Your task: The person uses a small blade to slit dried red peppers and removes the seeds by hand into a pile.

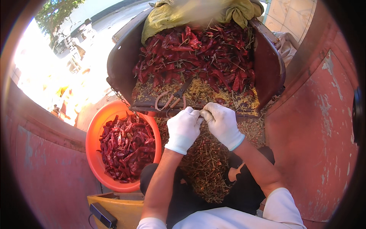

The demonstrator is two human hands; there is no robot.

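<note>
My left hand and my right hand, both in white gloves, meet fingertip to fingertip at the front edge of a dark metal cart bed. Their fingers are closed in a pinch; whatever they hold is too small or hidden to name. Just beyond the left hand, a pair of scissors with copper-coloured handles lies on the bed among yellow seeds. Behind them rises a heap of dried red chili peppers with stems. More chili peppers fill an orange basin to the left.
Cut stems and scraps cover the ground between my knees. A yellow-green sack covers the back of the heap. Red peeling door panels stand at right and left. A yellow wooden stool carries a black device. A chain hangs beside the basin.
</note>
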